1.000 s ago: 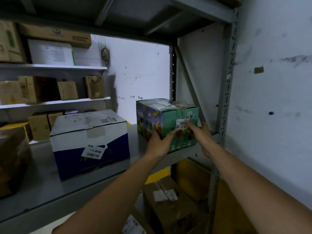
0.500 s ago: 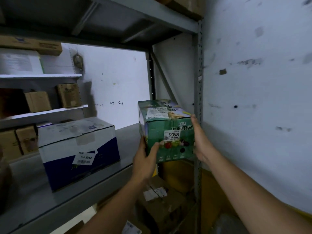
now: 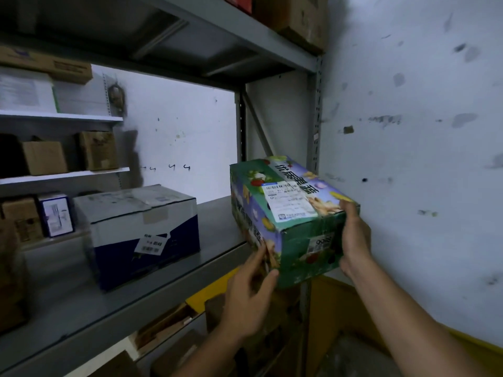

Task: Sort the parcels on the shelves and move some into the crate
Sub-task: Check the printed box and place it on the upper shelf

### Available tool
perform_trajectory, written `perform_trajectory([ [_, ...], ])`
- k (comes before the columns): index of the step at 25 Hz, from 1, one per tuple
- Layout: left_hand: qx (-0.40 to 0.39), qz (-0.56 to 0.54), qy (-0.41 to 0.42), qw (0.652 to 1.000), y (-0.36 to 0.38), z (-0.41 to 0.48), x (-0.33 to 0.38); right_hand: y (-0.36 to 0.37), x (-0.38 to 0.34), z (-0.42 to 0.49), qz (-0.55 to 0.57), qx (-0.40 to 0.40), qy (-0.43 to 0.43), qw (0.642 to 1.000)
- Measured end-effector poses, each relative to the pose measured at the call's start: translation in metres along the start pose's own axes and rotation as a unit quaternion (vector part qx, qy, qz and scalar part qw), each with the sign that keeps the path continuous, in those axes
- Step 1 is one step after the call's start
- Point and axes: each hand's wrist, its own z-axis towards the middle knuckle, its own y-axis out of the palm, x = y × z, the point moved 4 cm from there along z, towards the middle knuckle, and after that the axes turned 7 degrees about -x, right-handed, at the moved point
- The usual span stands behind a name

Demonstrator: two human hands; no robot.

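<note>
A green printed box (image 3: pixel 288 213) with a white shipping label on top is held in the air in front of the grey metal shelf (image 3: pixel 130 297), tilted with its near end down. My left hand (image 3: pixel 250 292) grips its lower left corner from below. My right hand (image 3: pixel 353 238) grips its right end, fingers curled over the top edge. A white and dark blue box (image 3: pixel 141 229) with a label stands on the shelf to the left. No crate is in view.
Brown cartons (image 3: pixel 43 156) fill the white shelves at the back left. More cartons (image 3: pixel 168 325) lie on the level below. A grey upright post (image 3: pixel 313 148) stands beside the white wall on the right. Another carton (image 3: pixel 299 17) sits on the top shelf.
Both hands lifted the green box off the shelf and pulled it toward me; it now tips forward so its top label faces the camera.
</note>
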Motion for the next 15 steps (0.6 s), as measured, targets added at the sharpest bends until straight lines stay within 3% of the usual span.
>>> perform_trajectory([
  [4, -0.029, -0.021, 0.001, 0.999, -0.001, 0.003, -0.001, -0.020, -0.009, -0.008, 0.024, 0.089, -0.030, 0.995],
  [8, -0.042, -0.058, -0.009, 0.997, -0.017, 0.025, 0.012, -0.034, -0.017, -0.009, 0.056, 0.123, -0.049, 0.990],
  [15, 0.104, -0.074, -0.008, 0.992, -0.067, 0.082, 0.040, -0.050, -0.031, 0.001, 0.074, 0.073, -0.055, 0.993],
])
